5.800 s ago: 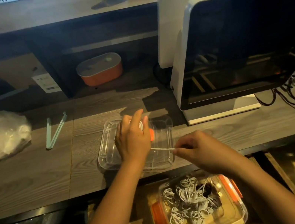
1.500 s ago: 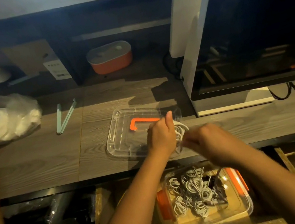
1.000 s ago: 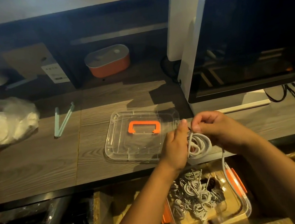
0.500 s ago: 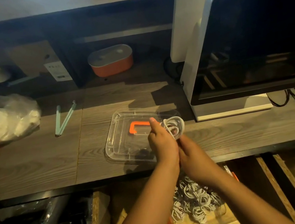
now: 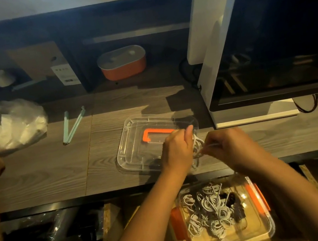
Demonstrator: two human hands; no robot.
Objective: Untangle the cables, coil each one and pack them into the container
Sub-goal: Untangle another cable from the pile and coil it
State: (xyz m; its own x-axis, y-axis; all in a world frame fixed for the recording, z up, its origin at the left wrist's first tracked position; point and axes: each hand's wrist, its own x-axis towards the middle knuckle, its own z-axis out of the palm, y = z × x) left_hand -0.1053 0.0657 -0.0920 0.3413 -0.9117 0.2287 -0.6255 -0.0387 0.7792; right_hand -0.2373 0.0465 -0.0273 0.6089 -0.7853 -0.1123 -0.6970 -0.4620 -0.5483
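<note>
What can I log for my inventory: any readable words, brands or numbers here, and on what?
White label on the cardboard box: dark printed lines, too small and blurred to read.
No other text, brand, number or sign shows anywhere.

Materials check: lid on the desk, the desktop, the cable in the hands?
lid: clear glossy plastic, desk grain shows through; its orange handle looks like opaque plastic. desktop: grey wood grain, matte, likely laminate. cable: white, bends in loops, probably a rubbery jacket.
</note>
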